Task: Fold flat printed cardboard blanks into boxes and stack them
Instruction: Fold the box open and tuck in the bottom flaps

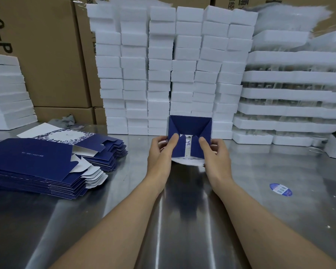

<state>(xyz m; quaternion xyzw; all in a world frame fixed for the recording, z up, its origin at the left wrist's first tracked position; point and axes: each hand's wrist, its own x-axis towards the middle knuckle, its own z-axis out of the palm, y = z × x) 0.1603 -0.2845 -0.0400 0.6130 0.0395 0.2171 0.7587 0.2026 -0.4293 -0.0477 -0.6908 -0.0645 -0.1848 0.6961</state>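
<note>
Box [189,127] edges in hands [160,152] [216,154] (table [260,210] beneath)

Steel table [182,220]: open surface near edge, between forearms and out to right; flat oval sticker [281,189] lies there. Stack of flat blanks [37,162] takes near-left, low, reachable over top. Open strip between blanks and left hand [159,150]. Wall of white foam blocks [173,74] stands just behind half-folded box [190,129], closes forward reach. Foam trays [295,94] block far right; foam stack [6,94], cartons [52,55] block far left.
</note>
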